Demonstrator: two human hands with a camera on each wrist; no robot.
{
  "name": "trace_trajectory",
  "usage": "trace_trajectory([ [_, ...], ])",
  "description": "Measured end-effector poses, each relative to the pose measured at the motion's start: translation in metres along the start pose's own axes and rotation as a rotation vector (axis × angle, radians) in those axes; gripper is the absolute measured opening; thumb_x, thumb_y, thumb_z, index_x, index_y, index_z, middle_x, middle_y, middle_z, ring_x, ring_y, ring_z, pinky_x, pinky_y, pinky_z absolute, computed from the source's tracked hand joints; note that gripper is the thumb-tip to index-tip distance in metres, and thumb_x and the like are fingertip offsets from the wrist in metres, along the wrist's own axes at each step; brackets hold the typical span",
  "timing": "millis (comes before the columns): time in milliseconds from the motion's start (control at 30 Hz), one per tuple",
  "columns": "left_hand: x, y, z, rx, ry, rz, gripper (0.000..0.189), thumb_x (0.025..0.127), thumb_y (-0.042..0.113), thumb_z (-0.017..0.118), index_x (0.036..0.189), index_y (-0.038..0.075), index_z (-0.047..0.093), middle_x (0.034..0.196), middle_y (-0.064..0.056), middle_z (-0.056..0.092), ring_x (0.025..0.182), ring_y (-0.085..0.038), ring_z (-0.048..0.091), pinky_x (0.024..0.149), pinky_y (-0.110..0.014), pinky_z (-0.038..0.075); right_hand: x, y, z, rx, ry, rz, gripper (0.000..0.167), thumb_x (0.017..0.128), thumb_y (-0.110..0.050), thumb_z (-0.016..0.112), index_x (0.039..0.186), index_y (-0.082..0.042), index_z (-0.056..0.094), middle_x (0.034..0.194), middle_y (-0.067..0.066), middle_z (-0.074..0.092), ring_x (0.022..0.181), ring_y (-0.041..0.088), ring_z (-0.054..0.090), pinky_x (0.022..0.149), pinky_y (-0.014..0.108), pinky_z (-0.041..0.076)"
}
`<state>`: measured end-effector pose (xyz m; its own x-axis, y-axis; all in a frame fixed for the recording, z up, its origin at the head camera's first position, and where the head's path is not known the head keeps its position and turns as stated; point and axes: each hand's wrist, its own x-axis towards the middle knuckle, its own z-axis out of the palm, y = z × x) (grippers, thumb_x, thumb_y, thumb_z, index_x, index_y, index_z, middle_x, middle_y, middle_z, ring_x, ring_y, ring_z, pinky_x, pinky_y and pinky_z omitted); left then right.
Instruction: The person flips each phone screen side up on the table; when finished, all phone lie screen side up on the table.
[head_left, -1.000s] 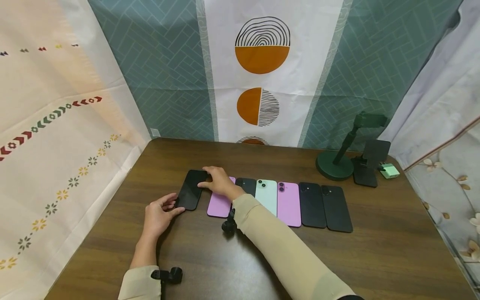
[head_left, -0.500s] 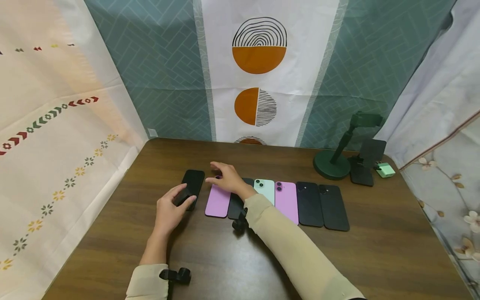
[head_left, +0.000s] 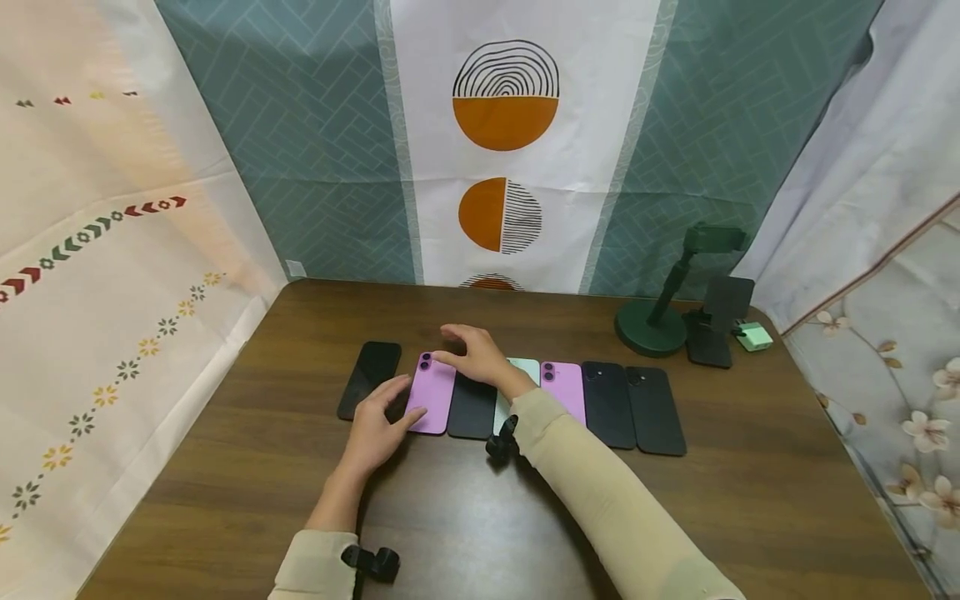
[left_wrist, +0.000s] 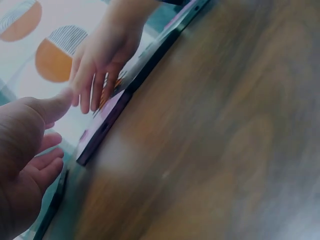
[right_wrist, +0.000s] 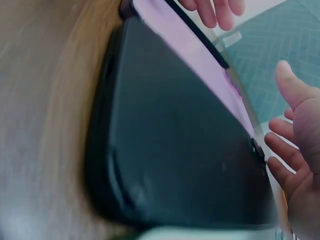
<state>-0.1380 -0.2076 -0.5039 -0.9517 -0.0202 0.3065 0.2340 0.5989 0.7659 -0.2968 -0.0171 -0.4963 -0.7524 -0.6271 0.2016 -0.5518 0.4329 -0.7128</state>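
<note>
My left hand (head_left: 378, 423) hovers by the lower left of a pink phone (head_left: 431, 396), thumb and fingers spread apart. Above that phone's upper right corner is my right hand (head_left: 477, 360), its fingers loosely bent with nothing between them. Whether either hand touches the phone, I cannot tell. To the left, apart from the row, lies a glossy black phone (head_left: 367, 375). A black phone (head_left: 471, 410) sits against the pink one's right side; the right wrist view shows its dark back (right_wrist: 175, 140) up close. My right hand and forearm partly cover a mint phone (head_left: 527, 367).
Farther right in the row lie another pink phone (head_left: 564, 385) and two dark phones, one navy-black (head_left: 609, 408) and one black (head_left: 657, 412). At the back right stand a green phone stand (head_left: 651, 329), a black stand (head_left: 712, 337) and a mint charger block (head_left: 753, 337).
Both hands have left the glossy black phone, which stays on the table at the left. They have shifted right to the left-hand pink phone. The head view has turned slightly right.
</note>
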Motion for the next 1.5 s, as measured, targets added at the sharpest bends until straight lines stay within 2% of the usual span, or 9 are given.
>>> trace_trajectory([
  [133,0.001,0.0,0.006,-0.004,-0.012,0.029,0.057,0.084,0.012,0.084,0.132,-0.009,0.062,0.139,-0.022,0.059,0.131,-0.038,0.055,0.108,-0.05,0.043,-0.004,0.007,-0.001,-0.022,0.01,-0.024,0.048,0.099,-0.024,0.067,0.138,0.004,0.058,0.133,0.017,0.064,0.123,0.028,0.061,0.108,0.041,0.046],
  [300,-0.002,-0.004,0.012,-0.002,-0.024,0.012,0.06,0.084,0.015,0.085,0.133,-0.009,0.061,0.141,-0.023,0.057,0.131,-0.037,0.054,0.108,-0.049,0.044,-0.009,0.012,0.0,-0.038,0.011,-0.026,0.039,0.101,-0.018,0.065,0.134,0.002,0.062,0.125,0.016,0.067,0.118,0.028,0.063,0.104,0.041,0.048],
  [533,-0.005,-0.007,0.017,0.008,-0.021,0.026,0.053,0.084,0.009,0.084,0.13,-0.008,0.063,0.14,-0.024,0.057,0.13,-0.039,0.055,0.106,-0.05,0.045,-0.012,0.014,0.002,-0.063,0.026,-0.029,0.033,0.101,-0.013,0.063,0.131,0.0,0.065,0.126,0.015,0.068,0.121,0.027,0.062,0.107,0.042,0.046],
  [733,-0.006,-0.007,0.019,0.006,-0.04,-0.015,0.067,0.077,0.014,0.09,0.133,-0.008,0.061,0.142,-0.022,0.056,0.131,-0.039,0.054,0.105,-0.049,0.045,-0.013,0.016,0.004,-0.101,0.01,-0.015,0.031,0.102,-0.015,0.061,0.131,-0.003,0.067,0.128,0.011,0.068,0.124,0.025,0.061,0.109,0.04,0.045],
  [967,-0.004,-0.007,0.021,0.029,-0.045,-0.032,0.076,0.072,0.019,0.094,0.134,-0.008,0.06,0.143,-0.022,0.055,0.133,-0.039,0.052,0.107,-0.05,0.044,-0.013,0.016,0.005,-0.111,0.0,-0.028,0.029,0.103,-0.014,0.06,0.129,-0.007,0.069,0.127,0.009,0.069,0.122,0.027,0.062,0.107,0.042,0.046],
  [1200,-0.004,-0.003,0.02,0.039,-0.12,-0.103,0.093,0.063,0.026,0.099,0.141,-0.004,0.056,0.15,-0.02,0.049,0.137,-0.039,0.047,0.109,-0.05,0.041,-0.013,0.016,0.004,-0.12,-0.012,-0.026,0.028,0.103,-0.015,0.059,0.128,-0.008,0.071,0.125,0.008,0.071,0.121,0.026,0.062,0.107,0.042,0.046],
  [1500,-0.002,0.002,0.019,0.042,-0.148,-0.142,0.095,0.065,0.027,0.098,0.143,-0.004,0.054,0.154,-0.018,0.044,0.14,-0.04,0.044,0.111,-0.05,0.039,-0.014,0.015,0.003,-0.086,0.003,0.015,0.028,0.105,-0.014,0.056,0.128,-0.008,0.07,0.126,0.009,0.07,0.122,0.025,0.062,0.107,0.04,0.046],
])
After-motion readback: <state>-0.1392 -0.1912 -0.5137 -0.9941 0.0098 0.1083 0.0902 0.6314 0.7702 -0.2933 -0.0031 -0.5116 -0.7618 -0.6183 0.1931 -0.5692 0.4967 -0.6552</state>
